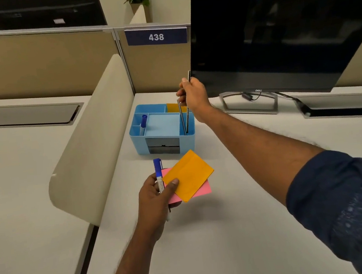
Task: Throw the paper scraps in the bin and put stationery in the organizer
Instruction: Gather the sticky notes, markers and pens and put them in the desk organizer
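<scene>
A light blue desk organizer (139, 139) stands on the white desk, with a blue marker (143, 124) upright in its left compartment and an orange pad (172, 107) at its back. My right hand (193, 97) grips two thin metal rulers (184, 118) whose lower ends stand in the organizer's right compartment. My left hand (155, 197), nearer to me, holds a blue-capped marker (158, 172), an orange sticky-note pad (188, 176) and a pink pad (201, 190) under it.
A dark monitor (276, 37) on a stand sits to the right behind the organizer, with a cable (299, 104) trailing right. A curved cream divider (94, 132) borders the desk on the left. A partition with a sign reading 438 (156, 36) stands behind.
</scene>
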Demonstrator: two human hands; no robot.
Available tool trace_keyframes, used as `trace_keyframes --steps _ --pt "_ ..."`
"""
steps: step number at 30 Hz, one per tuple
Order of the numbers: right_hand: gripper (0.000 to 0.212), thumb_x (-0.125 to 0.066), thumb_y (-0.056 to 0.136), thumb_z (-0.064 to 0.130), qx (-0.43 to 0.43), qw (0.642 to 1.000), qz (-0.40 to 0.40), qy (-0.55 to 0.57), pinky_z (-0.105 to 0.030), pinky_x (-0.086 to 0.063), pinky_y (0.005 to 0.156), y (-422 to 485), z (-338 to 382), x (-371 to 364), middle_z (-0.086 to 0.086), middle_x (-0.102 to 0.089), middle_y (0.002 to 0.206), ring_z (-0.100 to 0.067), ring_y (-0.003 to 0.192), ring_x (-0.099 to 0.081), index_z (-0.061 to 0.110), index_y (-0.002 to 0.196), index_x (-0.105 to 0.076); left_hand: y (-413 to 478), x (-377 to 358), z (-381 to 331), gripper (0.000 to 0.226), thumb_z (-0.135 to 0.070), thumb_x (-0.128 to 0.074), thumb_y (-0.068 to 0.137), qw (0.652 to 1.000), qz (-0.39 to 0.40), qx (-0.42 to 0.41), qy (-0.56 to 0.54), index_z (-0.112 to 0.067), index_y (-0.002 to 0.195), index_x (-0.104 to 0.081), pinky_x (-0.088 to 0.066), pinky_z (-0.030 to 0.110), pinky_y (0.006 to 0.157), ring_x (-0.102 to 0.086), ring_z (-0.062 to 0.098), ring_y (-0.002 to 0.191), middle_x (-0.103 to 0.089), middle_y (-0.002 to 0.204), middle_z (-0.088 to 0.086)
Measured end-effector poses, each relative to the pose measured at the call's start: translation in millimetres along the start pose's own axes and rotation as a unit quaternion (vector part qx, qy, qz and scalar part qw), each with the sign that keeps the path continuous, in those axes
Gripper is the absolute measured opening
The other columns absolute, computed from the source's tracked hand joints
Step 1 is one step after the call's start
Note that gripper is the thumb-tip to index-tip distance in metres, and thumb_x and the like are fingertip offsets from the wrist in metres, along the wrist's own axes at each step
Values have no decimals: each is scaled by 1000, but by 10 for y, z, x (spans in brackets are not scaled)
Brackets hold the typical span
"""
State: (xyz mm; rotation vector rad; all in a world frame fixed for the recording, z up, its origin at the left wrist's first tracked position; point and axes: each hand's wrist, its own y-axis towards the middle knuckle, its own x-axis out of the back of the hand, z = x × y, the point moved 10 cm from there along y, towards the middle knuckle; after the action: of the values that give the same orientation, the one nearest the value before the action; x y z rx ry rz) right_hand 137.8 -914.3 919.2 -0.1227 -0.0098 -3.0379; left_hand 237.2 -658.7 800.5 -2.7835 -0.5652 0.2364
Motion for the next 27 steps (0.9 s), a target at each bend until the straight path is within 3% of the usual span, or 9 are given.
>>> trace_keyframes --steps 4,7,11,14,18,20,23,25,27 --pt "29 -46 100 28 2 993 17 -116 -30 -48 70 126 -292 -72 -5 -59 80 -14 75 -54 6 95 -64 141 30 49 50 -25 -68 84 1000 -10 11 -4 -17 130 -50 -60 31 65 -67 28 100 -63 122 8" --pt "34 -53 96 32 49 966 18 -253 -32 -45 66 196 -381 -75 -4 -59 73 -13 69 -53 2 89 -69 219 49 47 48 -25 -67 85 1000 -15 15 -6 -19 129 -50 -60 30 64 -67 26 99 -63 121 7" --pt "30 -60 92 34 68 951 16 -301 -42 -56 81 247 -450 -34 -9 -67 97 -20 88 -61 8 100 -71 306 20 -10 42 -25 -67 85 1000 -17 16 -4 -22 124 -51 -59 29 63 -67 26 99 -64 121 7" --pt "37 -64 88 37 76 957 -14 -280 -31 -52 82 163 -384 129 -7 -56 116 -16 99 -55 13 117 -62 352 -27 -53 46 -25 -67 86 1000 -17 19 -6 -19 128 -51 -60 30 64 -67 26 100 -64 121 7" --pt "34 -63 90 33 128 963 -70 -228 -11 -41 70 -141 -240 446 -4 -54 112 -9 96 -50 13 117 -59 368 -95 -120 40 -23 -66 87 1000 -5 13 2 -20 124 -51 -58 27 61 -68 23 95 -65 118 6" --pt "33 -63 91 31 133 963 -61 -226 -7 -39 68 -300 -245 495 -3 -53 109 -9 94 -50 11 116 -58 375 -123 -150 38 -22 -66 87 1000 -1 9 6 -21 123 -51 -58 26 60 -67 22 93 -64 117 6" --pt "26 -56 95 27 95 968 -7 -231 -11 -42 69 -507 -329 488 -4 -57 103 -10 90 -53 10 114 -57 376 -160 -171 42 -23 -66 87 1000 3 11 8 -20 126 -50 -58 26 60 -68 22 92 -64 118 6" --pt "28 -50 98 32 12 977 56 -206 -23 -45 75 -660 -462 439 -5 -59 100 -13 89 -55 9 111 -58 374 -178 -193 42 -23 -66 87 1000 3 8 10 -21 126 -49 -58 26 60 -67 22 92 -63 118 6" --pt "40 -45 97 45 -106 972 133 -164 -34 -44 84 -882 -626 339 -4 -57 112 -17 98 -54 12 116 -57 385 -183 -202 46 -25 -66 87 1000 1 7 23 -20 129 -48 -59 28 63 -67 24 96 -62 122 7"
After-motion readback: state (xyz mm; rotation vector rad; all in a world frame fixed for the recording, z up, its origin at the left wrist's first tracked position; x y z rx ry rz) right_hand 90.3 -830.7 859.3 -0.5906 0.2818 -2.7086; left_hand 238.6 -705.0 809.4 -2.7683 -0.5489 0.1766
